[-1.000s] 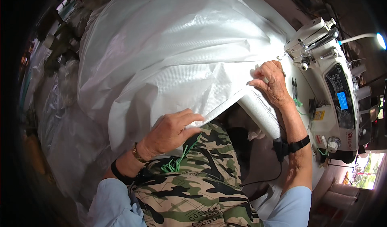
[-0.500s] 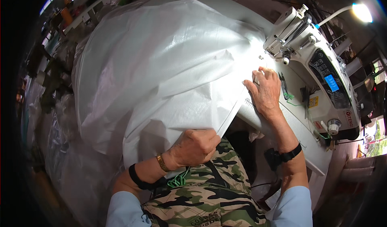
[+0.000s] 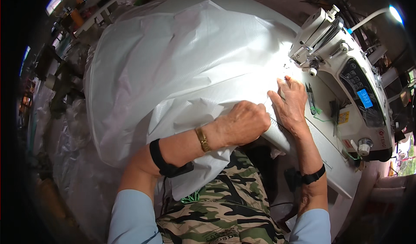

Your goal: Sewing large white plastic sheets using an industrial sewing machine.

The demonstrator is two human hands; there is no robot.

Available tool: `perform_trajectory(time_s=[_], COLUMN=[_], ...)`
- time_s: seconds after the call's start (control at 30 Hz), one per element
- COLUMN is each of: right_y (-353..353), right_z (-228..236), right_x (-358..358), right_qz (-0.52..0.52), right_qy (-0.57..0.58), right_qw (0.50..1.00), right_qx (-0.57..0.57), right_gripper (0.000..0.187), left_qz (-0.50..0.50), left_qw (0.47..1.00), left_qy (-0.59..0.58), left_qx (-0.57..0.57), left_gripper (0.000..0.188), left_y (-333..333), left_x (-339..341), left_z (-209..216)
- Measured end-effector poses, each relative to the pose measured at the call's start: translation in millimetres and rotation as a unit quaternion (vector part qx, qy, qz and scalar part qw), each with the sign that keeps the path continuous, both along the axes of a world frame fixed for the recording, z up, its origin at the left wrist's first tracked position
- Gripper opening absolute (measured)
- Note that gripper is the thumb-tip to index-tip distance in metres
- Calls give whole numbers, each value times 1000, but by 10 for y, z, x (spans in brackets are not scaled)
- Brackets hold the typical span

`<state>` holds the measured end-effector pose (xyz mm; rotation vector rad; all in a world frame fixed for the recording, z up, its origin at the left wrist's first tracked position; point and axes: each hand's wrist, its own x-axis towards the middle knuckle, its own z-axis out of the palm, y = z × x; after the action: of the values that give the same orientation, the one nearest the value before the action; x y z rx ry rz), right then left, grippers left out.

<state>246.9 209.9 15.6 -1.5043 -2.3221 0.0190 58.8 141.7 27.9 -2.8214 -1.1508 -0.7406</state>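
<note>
A large sheet of shiny white woven plastic is spread in folds over the table and runs under the head of a white sewing machine. My left hand is closed in a fist on the sheet's near edge, close beside my right hand. Just in front of the needle area, my right hand rests on the sheet with its thumb held apart from the fingers. Glare from the lamp washes out the fabric by the needle, so the stitching point is hard to see.
Right of my right hand, thread snips lie on the table beside green thread. A lit lamp stands over the machine. More green thread hangs at my lap. Clear plastic is heaped at the left.
My left hand has moved up and right, from near my lap to beside my right hand, drawing the sheet's edge along. The right hand stays near the needle. The whole view has shifted slightly.
</note>
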Motion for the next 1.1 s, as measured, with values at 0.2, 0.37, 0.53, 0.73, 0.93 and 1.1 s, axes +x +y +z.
perform_trajectory(time_s=[0.2, 0.37, 0.53, 0.73, 0.93, 1.1], right_y=[20, 47, 83, 89, 70, -152], right_z=[-38, -52, -46, -88, -100, -44], right_x=[33, 38, 52, 40, 16, 15], right_qz=[32, 17, -5, 0, -18, -22], right_qy=[22, 42, 53, 74, 49, 35], right_qw=[999, 999, 998, 995, 997, 997], right_qx=[26, 31, 27, 73, 61, 70], right_gripper=[49, 40, 36, 35, 39, 42], left_qz=[30, 56, 86, 102, 209, 124], left_qw=[999, 998, 993, 991, 975, 982], left_qy=[31, 29, -36, -86, -69, -143], left_qx=[-16, 4, -72, -5, 34, -19], left_gripper=[8, 11, 16, 65, 66, 46], left_y=[497, 876, 848, -343, -454, 258], left_x=[144, 235, 276, 35, -738, -1442], left_z=[145, 182, 259, 162, -268, -195])
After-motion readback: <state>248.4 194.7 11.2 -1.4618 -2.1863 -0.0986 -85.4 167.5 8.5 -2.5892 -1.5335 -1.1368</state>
